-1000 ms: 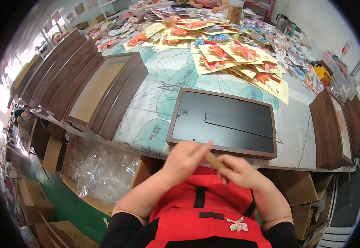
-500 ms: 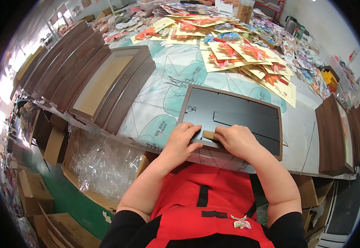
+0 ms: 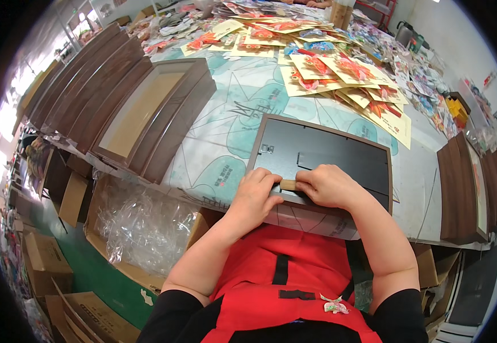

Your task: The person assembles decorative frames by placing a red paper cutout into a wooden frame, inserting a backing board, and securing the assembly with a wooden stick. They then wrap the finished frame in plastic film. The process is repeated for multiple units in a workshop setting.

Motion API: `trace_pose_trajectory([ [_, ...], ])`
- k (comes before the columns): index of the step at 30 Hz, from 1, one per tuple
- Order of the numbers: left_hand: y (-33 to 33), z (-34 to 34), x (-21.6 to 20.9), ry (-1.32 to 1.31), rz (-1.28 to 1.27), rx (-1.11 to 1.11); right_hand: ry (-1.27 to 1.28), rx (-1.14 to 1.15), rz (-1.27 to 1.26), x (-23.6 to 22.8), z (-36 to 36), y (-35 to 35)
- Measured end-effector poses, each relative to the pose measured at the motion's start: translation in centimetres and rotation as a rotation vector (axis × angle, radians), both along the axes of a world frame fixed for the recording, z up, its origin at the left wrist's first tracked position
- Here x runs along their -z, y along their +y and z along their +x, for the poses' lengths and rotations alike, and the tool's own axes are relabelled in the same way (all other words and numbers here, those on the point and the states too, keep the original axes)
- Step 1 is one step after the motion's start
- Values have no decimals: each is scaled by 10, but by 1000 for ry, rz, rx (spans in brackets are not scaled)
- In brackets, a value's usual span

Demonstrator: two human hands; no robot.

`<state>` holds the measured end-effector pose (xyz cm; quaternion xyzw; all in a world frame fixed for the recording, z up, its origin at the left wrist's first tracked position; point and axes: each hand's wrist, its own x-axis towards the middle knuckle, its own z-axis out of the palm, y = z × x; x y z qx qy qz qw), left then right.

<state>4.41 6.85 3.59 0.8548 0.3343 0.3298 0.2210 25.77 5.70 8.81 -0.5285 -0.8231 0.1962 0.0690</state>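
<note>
A dark brown picture frame [image 3: 340, 145] lies with its black back panel up at the near edge of the table. My left hand [image 3: 252, 199] grips its near left corner, fingertips on the panel and thumb at the near rim. Pinched in my right hand [image 3: 331, 186] is a small flat tan strip, perhaps wood or stiff card [image 3: 288, 184]. The strip's free end points left and presses at the near edge of the panel, close to my left fingers. What lies under my right fingers is hidden.
Brown frames [image 3: 145, 114] stand in a row at the left; others [image 3: 460, 188] stand at the right. Yellowish cards with red fish decorations [image 3: 340, 74] are heaped beyond the frame. Below the table's left edge, a carton holds clear plastic bags [image 3: 145, 223].
The view has shifted slightly. My right hand has tilted a little, and the strip still sits at the panel's near edge; my left hand keeps its hold on the corner.
</note>
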Motion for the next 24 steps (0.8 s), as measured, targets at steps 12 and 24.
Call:
trace_pose_trajectory([
  [12,1,-2,3,-18,-16,11,-31,97,115,3,1,-11],
  [24,-2,-1,-3,-54,-41,1,-7,-50,365,8,6,-16],
])
